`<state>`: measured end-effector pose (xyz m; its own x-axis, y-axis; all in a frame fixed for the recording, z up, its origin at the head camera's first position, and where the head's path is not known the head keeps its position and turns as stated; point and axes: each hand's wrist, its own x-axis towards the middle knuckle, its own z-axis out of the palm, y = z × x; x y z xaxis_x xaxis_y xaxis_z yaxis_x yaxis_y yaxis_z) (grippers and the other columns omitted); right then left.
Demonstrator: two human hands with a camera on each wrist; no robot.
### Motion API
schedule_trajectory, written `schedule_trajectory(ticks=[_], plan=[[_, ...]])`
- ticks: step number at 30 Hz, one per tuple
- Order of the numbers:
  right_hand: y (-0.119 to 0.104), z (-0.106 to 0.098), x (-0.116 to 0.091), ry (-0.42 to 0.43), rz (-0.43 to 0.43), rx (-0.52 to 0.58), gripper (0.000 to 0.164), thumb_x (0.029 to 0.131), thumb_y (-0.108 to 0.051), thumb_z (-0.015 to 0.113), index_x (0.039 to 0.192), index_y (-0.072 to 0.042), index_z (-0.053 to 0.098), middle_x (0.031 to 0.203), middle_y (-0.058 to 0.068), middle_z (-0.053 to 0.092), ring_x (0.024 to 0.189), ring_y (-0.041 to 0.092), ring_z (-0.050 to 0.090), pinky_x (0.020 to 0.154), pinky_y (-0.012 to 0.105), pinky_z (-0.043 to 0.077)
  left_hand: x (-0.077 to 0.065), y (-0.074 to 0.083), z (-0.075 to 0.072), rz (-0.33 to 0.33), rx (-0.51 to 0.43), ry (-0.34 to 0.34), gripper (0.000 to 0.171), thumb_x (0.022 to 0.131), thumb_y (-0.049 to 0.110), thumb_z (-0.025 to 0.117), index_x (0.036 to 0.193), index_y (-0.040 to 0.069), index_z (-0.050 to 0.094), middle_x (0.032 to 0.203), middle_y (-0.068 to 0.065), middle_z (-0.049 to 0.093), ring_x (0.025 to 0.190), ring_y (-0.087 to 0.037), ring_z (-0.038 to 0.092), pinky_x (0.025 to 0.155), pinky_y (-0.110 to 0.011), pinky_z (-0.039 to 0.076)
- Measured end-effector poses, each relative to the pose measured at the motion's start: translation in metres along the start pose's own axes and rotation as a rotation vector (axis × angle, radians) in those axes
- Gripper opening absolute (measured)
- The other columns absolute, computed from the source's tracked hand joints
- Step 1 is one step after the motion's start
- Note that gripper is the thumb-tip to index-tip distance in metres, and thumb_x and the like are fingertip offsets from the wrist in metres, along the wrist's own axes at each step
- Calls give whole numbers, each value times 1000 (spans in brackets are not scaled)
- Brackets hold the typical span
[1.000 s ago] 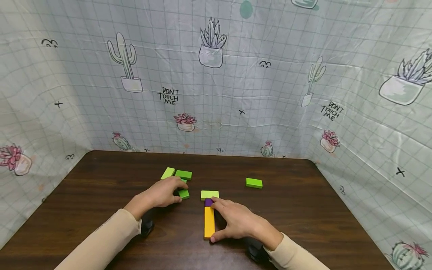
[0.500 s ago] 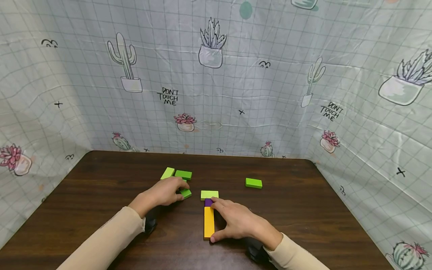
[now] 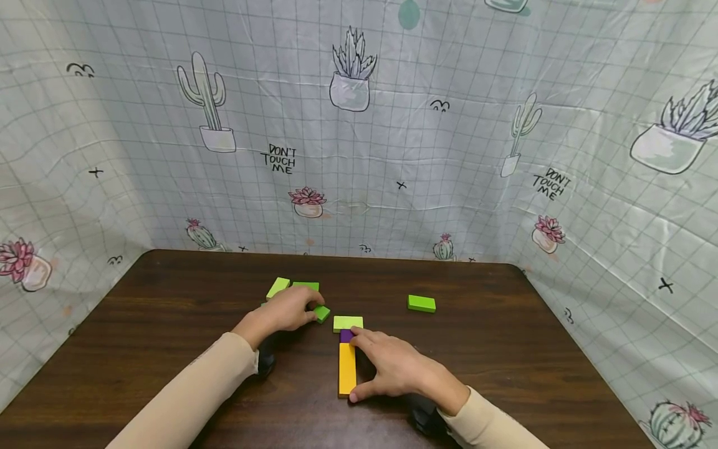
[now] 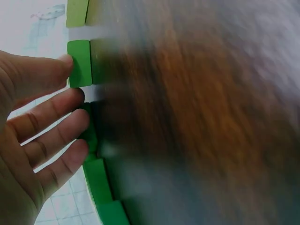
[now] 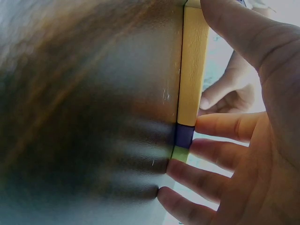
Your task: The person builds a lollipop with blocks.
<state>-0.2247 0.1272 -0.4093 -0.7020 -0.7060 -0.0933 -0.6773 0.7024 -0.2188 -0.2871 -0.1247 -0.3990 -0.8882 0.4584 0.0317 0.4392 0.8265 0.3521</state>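
In the head view my left hand (image 3: 286, 308) pinches a small green block (image 3: 322, 313) between thumb and index finger, just left of a pale green block (image 3: 348, 323). Its other three fingers are spread apart in the left wrist view. From that pale block, a purple block (image 3: 346, 336) and a long yellow-orange block (image 3: 346, 369) run toward me in a line. My right hand (image 3: 392, 365) rests along their right side. Its thumb touches the yellow-orange block's near end, while its fingertips lie by the purple and pale green blocks in the right wrist view.
Behind my left hand lie a pale green block (image 3: 278, 287) and a green block (image 3: 306, 285), partly covered. A bright green block (image 3: 421, 304) lies apart at the right. Patterned cloth (image 3: 359, 156) hangs beyond the dark wooden table (image 3: 493, 343).
My left hand has slid the green block right and slightly away from me, closer to the pale green block. My right hand and the blocks beside it have stayed in place.
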Motion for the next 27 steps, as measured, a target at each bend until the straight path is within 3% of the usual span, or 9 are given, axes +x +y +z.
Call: schedule_trajectory(ticks=[5,11,21,27], plan=[[0,-1,0,5,-4,-4,96,71,-78,59,140,-14,44,153,4,31,132,25,42,100,45,42,4,4,0,8,-2,-7,28,90,16,68,117,11,69,113,-4,65,105,-22,61,90,-41,48],[0,-1,-1,-1,-2,-2,96,71,-78,59,141,-14,43,153,3,30,132,25,41,100,45,42,13,6,1,13,5,2,25,88,18,70,112,10,70,109,-5,60,100,-22,58,87,-38,48],[0,-1,-1,4,-7,-7,96,71,-78,58,141,-14,43,153,4,31,133,25,41,100,44,42,33,9,3,-11,-62,-14,24,87,18,71,110,12,70,111,-3,65,107,-23,59,90,-41,48],[0,-1,-2,9,-11,-2,95,71,-78,59,140,-14,44,153,4,31,132,26,42,100,45,42,43,13,6,6,-49,-21,23,87,21,71,108,12,71,107,-2,66,100,-19,59,89,-38,49]])
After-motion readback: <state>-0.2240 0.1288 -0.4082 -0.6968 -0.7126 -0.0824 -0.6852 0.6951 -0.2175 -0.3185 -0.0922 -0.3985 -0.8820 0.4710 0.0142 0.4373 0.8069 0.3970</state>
